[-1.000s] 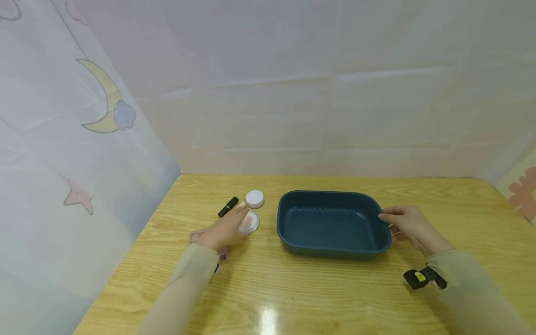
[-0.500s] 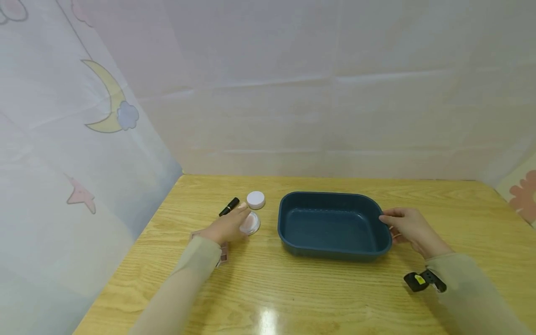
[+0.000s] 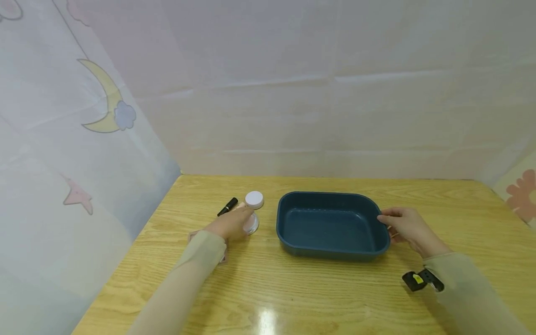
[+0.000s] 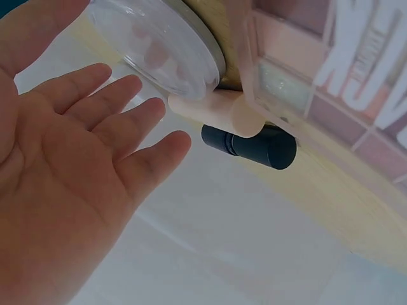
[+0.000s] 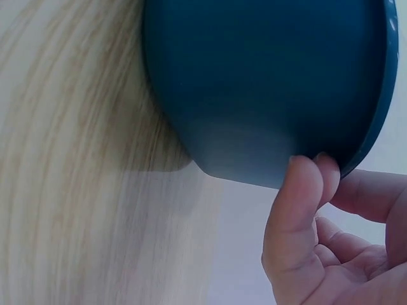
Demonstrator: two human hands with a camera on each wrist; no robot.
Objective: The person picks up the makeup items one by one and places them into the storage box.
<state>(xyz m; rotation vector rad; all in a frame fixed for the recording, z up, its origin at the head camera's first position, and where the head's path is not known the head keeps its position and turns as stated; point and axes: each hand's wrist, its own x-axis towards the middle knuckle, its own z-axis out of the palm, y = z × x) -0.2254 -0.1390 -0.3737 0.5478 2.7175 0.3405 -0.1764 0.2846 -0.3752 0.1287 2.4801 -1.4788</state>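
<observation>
My left hand (image 3: 233, 224) hovers over a cluster of makeup, empty, its fingers loosely spread in the left wrist view. Just beyond those fingertips lies a round clear-lidded compact (image 4: 162, 47), partly covered by the hand in the head view. A peach-coloured tube (image 4: 219, 109) and a black lipstick tube (image 4: 254, 146) lie beside it. The eyeshadow palette (image 4: 305, 76), with a clear lid and white lettering, sits largely under my left wrist. With thumb and fingers, my right hand (image 3: 410, 230) pinches the right-hand rim of a dark blue rectangular basin (image 5: 254, 82).
A white round jar (image 3: 254, 199) stands behind the compact. The basin, with nothing in it, rests on the wooden table (image 3: 310, 298). A printed cloth (image 3: 259, 116) hangs along the back and left side. A black strapped device (image 3: 423, 280) is on my right wrist.
The left hand has shifted slightly rightward over the compact, and its fingers look more bent downward. My right hand keeps its pinch on the basin's rim.
</observation>
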